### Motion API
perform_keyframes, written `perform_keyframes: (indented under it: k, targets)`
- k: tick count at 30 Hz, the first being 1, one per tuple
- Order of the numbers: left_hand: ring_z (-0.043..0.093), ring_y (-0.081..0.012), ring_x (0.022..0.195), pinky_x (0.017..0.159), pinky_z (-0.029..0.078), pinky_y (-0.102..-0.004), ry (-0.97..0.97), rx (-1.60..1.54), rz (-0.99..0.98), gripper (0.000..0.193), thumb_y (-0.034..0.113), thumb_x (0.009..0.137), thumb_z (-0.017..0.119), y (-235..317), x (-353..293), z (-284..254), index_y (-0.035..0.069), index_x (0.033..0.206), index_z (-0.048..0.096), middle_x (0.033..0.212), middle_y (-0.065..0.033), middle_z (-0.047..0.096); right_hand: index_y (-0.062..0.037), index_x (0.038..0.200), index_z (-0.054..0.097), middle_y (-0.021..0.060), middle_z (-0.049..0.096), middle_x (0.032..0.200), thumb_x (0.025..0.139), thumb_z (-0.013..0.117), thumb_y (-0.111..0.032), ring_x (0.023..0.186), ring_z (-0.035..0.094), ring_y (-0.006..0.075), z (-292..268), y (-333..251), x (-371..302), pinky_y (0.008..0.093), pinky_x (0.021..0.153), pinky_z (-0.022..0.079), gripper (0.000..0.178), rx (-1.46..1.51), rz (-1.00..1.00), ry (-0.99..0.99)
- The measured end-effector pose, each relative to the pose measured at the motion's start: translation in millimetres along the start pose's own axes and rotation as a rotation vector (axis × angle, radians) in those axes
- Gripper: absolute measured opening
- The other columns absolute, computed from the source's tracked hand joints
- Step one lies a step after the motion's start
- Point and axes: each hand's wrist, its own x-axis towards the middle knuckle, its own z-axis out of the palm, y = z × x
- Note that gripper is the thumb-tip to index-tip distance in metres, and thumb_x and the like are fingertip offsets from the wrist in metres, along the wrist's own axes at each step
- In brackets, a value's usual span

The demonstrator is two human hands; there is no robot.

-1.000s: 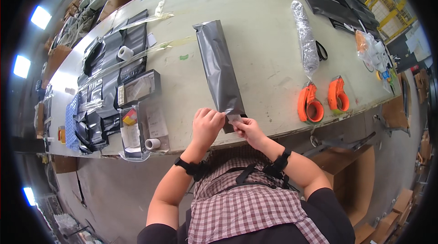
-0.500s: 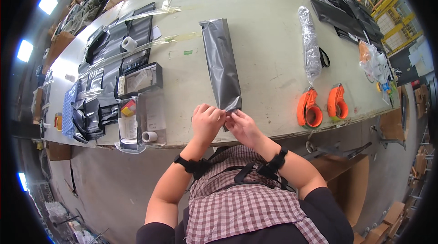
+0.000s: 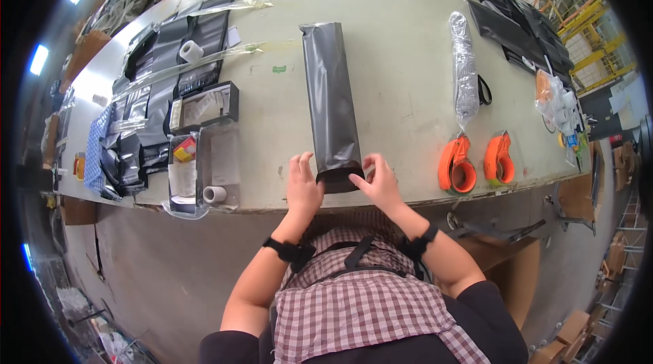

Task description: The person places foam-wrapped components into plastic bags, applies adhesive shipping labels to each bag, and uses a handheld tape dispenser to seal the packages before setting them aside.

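Observation:
A long grey plastic mailing bag (image 3: 332, 102) lies lengthwise in front of me, with a darker band across its near end. On the bag's left side, near that end, is my left hand (image 3: 304, 184), its fingers stretched out and holding nothing. Across from it, my right hand (image 3: 381, 186) is spread, thumb resting at the right corner of the dark band and fingers beside the bag's edge. Whether the band is a folded flap or the bag's mouth I cannot tell.
Two orange tape dispensers (image 3: 457, 168) stand to the right, below a clear-wrapped roll (image 3: 465, 68). More dark bags (image 3: 156, 92) are piled at left, beside an open black box (image 3: 206, 109) and a small white roll (image 3: 214, 194). The table's near edge runs close to my wrists.
Both hands were closed together on the bag's near end; they have parted to its two sides. The near end now lies flat, showing its dark band.

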Motion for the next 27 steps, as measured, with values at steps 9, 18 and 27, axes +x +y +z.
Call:
perform_keyframes:
  k: [9,18,27]
  targets:
    - [0.059,-0.0292,0.078,0.067,0.047,-0.0368,-0.259,-0.185,0.226,0.023,0.005,0.075,0.059,32,-2,33,0.006,0.097,0.062,0.084,-0.0125,0.06,0.0027,0.089,0.063,0.0099,0.065,0.085,0.087,0.05,-0.025,0.075,0.065,0.0183,-29,23,34,0.0275,0.064,0.049,0.031,0.254,0.629,-0.434]
    - [0.057,-0.0254,0.069,0.06,0.048,-0.0342,-0.185,0.069,0.494,0.01,0.01,0.069,0.063,21,-10,54,0.007,0.076,0.056,0.074,-0.0077,0.056,0.0002,0.087,0.061,0.0072,0.064,0.084,0.091,0.045,-0.022,0.073,0.063,0.0155,-17,22,29,0.0274,0.07,0.052,0.028,0.281,0.654,-0.385]
    - [0.055,-0.0252,0.076,0.069,0.048,-0.0354,-0.579,0.197,0.317,0.015,0.013,0.069,0.063,-95,-136,-56,0.009,0.083,0.057,0.081,-0.0079,0.056,0.0009,0.073,0.062,0.0053,0.059,0.064,0.09,0.052,-0.029,0.059,0.058,0.0145,-30,41,14,0.0274,0.057,0.047,0.036,0.391,0.404,-0.281]
